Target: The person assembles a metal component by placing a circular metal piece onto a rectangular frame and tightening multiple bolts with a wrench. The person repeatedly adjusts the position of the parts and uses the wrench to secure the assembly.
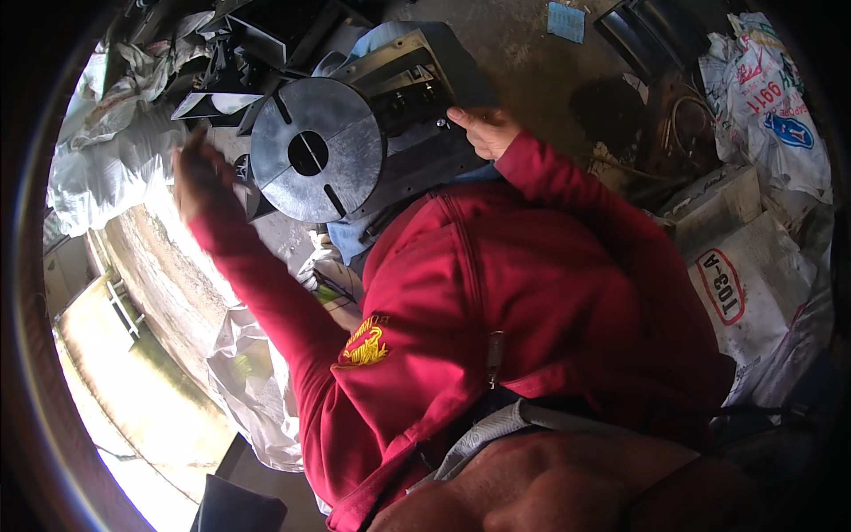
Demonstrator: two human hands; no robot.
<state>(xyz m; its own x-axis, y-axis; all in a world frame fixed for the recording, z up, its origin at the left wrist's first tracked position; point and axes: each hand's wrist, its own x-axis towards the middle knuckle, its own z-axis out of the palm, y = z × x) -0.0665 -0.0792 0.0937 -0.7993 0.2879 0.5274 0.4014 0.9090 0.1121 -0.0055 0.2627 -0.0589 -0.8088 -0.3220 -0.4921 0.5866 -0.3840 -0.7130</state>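
Across my lap rests a black housing (424, 158) with a metal frame and small bolts along its upper part. A round grey metal disc (341, 146) with a dark centre hole and narrow slots sits at its left side. My right hand (489, 133) is closed at the housing's right edge, thumb side beside a shiny bolt head (442, 122). Some of its fingers are hidden. To the left of the disc, my left hand (204, 173) is raised, apart from the disc. Motion smears its fingers, so I cannot make out what, if anything, they hold.
Black angular parts (253, 44) are heaped beyond the disc. Clear plastic sheeting (115, 168) hangs at the left. On the right are printed white sacks (767, 106), a worn box (722, 204) and a dark curved part (647, 35). A blue cloth piece (566, 22) lies on the floor.
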